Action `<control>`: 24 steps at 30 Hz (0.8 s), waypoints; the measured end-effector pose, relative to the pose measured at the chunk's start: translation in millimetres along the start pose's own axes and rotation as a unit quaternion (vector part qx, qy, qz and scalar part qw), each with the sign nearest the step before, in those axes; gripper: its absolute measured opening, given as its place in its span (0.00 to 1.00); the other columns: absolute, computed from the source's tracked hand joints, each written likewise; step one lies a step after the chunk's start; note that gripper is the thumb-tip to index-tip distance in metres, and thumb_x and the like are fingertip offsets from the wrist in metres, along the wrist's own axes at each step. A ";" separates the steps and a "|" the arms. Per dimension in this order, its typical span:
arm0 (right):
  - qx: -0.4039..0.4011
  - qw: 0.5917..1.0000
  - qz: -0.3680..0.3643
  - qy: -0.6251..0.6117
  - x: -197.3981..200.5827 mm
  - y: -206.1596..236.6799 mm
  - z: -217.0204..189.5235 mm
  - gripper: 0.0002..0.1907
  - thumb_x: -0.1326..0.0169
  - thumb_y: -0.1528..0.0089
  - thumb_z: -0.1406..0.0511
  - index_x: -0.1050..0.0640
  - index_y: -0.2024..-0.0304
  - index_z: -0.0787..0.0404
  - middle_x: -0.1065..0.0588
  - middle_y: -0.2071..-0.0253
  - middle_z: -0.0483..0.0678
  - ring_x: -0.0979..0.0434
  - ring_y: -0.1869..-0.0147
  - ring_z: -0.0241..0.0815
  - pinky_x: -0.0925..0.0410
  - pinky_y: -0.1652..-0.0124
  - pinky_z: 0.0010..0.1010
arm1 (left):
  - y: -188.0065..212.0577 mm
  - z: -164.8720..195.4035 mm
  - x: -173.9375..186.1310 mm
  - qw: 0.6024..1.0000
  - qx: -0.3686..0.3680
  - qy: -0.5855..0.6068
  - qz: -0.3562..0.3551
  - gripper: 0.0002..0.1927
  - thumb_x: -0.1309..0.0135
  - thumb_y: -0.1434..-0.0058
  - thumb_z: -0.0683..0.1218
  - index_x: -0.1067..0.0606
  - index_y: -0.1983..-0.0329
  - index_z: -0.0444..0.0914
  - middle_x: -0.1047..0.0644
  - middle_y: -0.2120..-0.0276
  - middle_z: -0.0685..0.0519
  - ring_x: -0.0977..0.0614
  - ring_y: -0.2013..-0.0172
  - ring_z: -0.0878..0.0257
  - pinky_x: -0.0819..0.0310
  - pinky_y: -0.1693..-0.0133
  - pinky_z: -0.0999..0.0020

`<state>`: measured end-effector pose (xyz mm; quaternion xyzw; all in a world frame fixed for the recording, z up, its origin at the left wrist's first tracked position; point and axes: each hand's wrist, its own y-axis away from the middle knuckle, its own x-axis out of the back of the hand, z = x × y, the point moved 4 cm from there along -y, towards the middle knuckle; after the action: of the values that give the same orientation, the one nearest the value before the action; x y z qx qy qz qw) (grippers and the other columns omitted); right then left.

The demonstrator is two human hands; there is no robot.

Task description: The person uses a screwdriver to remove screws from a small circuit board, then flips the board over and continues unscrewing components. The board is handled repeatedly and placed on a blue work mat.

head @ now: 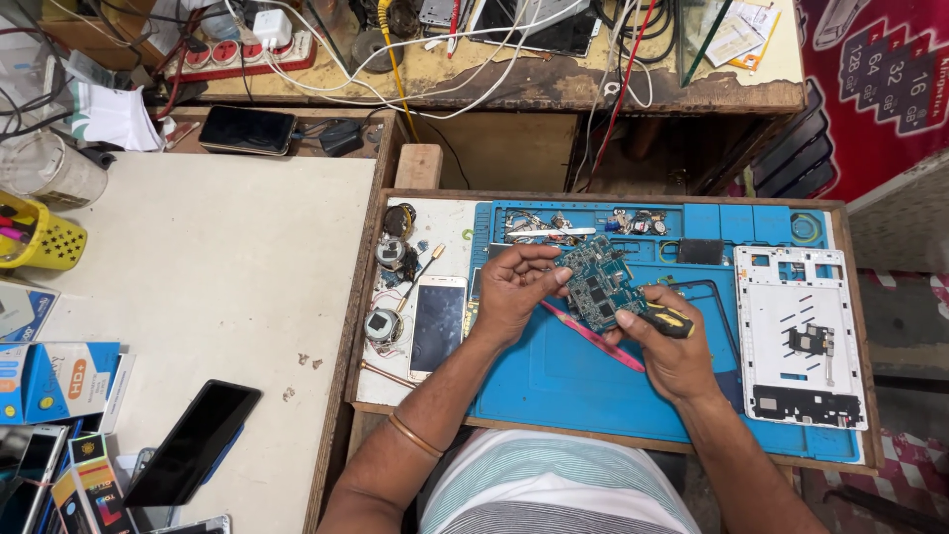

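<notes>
My left hand [514, 290] pinches the upper left edge of a blue-green circuit board [597, 281] held above a blue work mat [554, 381]. My right hand [668, 348] supports the board's lower right corner with the thumb and also grips a black and yellow screwdriver handle [670, 319]. A pink rod-shaped tool [591, 336] lies on the mat under the board. A white device frame [801, 336] rests on the mat to the right.
A white phone [437, 324] and small round parts [384, 324] lie left of the mat inside the wooden tray [366, 287]. A black phone [193, 443], boxes [54, 381] and a yellow holder [44, 237] sit on the white table. Cables and a power strip [242, 54] crowd the far shelf.
</notes>
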<state>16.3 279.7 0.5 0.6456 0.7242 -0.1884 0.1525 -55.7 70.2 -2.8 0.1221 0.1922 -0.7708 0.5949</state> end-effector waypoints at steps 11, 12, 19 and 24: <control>-0.020 1.000 -0.005 0.015 -3.5 -0.3 -3.1 0.08 0.41 0.36 0.72 0.25 0.57 0.71 0.22 0.64 0.56 0.19 0.62 0.43 0.25 0.60 0.34 | -1.7 -0.5 0.3 1.000 -0.014 -0.005 -0.002 0.13 0.36 0.38 0.37 0.23 0.51 0.32 0.17 0.65 0.47 0.14 0.65 0.64 0.15 0.63 0.71; -0.019 1.000 -0.005 0.014 -3.2 -0.4 -2.9 0.08 0.41 0.36 0.72 0.25 0.57 0.71 0.22 0.64 0.56 0.19 0.62 0.43 0.25 0.60 0.34 | -1.7 -0.6 0.5 1.000 -0.015 -0.006 -0.003 0.12 0.36 0.37 0.37 0.23 0.51 0.32 0.17 0.65 0.47 0.14 0.65 0.64 0.15 0.63 0.71; -0.013 1.000 -0.004 0.005 -0.7 -0.4 -1.5 0.09 0.40 0.37 0.71 0.24 0.56 0.71 0.23 0.64 0.54 0.19 0.62 0.42 0.24 0.61 0.35 | -1.1 -0.7 0.7 0.998 -0.033 -0.060 -0.016 0.12 0.37 0.36 0.38 0.24 0.50 0.33 0.18 0.66 0.49 0.15 0.66 0.66 0.15 0.62 0.73; -0.004 1.000 -0.008 0.026 -2.7 -1.1 -1.7 0.09 0.41 0.36 0.70 0.24 0.57 0.71 0.22 0.63 0.54 0.19 0.62 0.42 0.24 0.60 0.34 | -0.6 2.9 -3.1 0.999 -0.018 -0.042 -0.016 0.13 0.39 0.35 0.37 0.25 0.48 0.32 0.19 0.64 0.49 0.15 0.65 0.66 0.15 0.62 0.73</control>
<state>15.6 278.1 3.3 0.6436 0.7340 -0.1700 0.1349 -55.4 71.8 1.2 0.0752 0.1828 -0.7811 0.5923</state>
